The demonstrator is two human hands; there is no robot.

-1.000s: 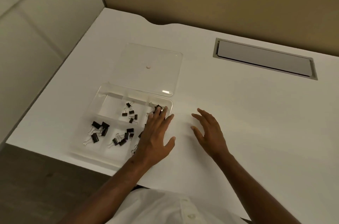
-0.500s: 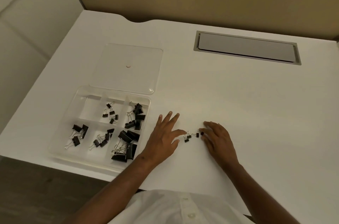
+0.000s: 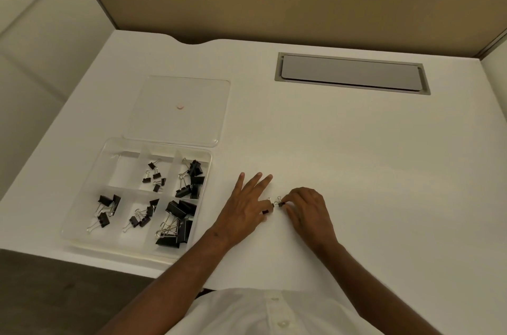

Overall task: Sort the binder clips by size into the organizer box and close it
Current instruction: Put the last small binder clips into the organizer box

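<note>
1. Head view: we see our left hand (image 3: 247, 204) flat on the white desk (image 3: 356, 170), fingers spread, its thumb side touching a tiny binder clip (image 3: 266, 211); whether it grips that clip, we cannot tell.
2. Our right hand (image 3: 307, 208) is curled, its fingertips (image 3: 285, 201) pinching a second tiny clip (image 3: 279, 202) just beside the first.
3. The organizer box (image 3: 82, 225) sits open to the left, clips already in five of its compartments, its clear lid (image 3: 192, 126) lying behind it.
4. We judge these clips light, stiff and apt to skid; pinching the black body, not the loose wire loops, seems surest.
</note>
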